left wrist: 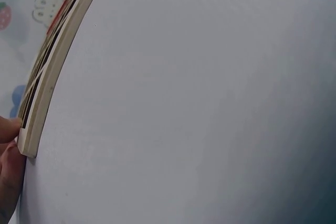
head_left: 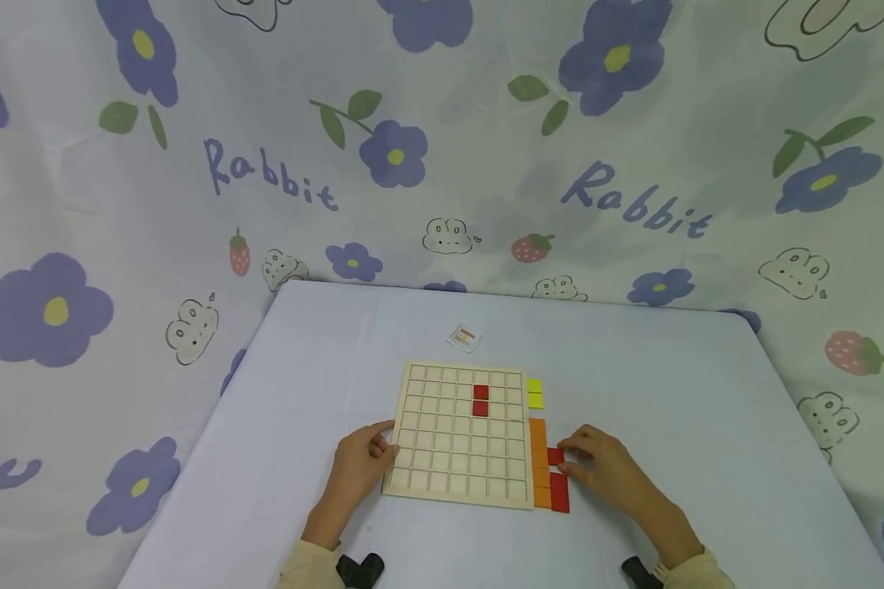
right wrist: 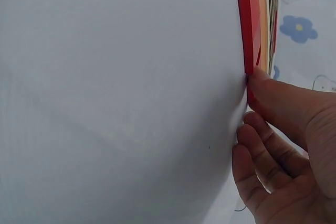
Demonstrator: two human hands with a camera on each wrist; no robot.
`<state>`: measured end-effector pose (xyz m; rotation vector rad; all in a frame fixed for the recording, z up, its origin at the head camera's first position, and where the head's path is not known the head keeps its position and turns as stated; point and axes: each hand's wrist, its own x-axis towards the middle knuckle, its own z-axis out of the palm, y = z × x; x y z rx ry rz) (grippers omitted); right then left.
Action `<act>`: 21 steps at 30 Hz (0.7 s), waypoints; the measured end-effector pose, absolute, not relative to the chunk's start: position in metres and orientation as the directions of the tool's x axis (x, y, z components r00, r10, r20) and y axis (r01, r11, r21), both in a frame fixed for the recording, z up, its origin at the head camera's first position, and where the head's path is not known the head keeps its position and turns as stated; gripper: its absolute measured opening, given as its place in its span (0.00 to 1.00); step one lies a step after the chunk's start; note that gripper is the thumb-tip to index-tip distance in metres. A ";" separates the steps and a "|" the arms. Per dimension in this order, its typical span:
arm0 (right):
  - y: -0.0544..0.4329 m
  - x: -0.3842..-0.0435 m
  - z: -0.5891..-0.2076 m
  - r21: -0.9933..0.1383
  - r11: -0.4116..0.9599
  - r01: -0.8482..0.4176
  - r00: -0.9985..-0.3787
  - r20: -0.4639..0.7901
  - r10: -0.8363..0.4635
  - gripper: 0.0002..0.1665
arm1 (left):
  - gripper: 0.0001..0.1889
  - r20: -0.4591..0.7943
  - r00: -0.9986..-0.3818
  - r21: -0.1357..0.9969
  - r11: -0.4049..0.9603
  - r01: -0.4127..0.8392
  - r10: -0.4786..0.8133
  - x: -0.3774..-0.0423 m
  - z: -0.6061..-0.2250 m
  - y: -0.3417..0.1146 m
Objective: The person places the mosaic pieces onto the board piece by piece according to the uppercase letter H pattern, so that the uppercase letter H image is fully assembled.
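Observation:
A square wooden grid board (head_left: 442,442) lies on the table, with two red squares (head_left: 480,401) in one column of its upper half. My left hand (head_left: 361,462) grips the board's left edge; in the left wrist view its fingertips (left wrist: 9,129) are at the frame's corner. Off the board's right side, my right hand (head_left: 606,468) pinches a small red tile (head_left: 556,456) between thumb and finger. Just below that tile is a longer red piece (head_left: 560,493). An orange strip of pieces (head_left: 538,446) runs between the red pieces and the board.
Yellow tiles (head_left: 534,393) sit by the board's upper right edge. A small printed card (head_left: 464,337) lies behind the board. White cloth covers the table (head_left: 670,368), and a patterned curtain (head_left: 486,180) hangs behind it. Black wrist devices (head_left: 361,570) show near both sleeves.

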<state>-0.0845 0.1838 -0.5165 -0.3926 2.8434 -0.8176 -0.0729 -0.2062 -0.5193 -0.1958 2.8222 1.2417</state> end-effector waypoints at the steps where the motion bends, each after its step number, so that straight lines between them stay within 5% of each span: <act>1: 0.184 -0.085 -0.517 -0.538 0.817 -0.208 -0.953 -0.077 -0.294 0.18 | 0.21 -0.101 -0.990 0.729 0.670 -0.140 -0.098 -0.073 -0.519 -0.206; 21: 0.185 -0.077 -0.525 -0.451 0.859 -0.241 -0.957 -0.036 -0.288 0.16 | 0.21 -0.076 -0.991 0.733 0.668 -0.129 -0.107 -0.066 -0.524 -0.205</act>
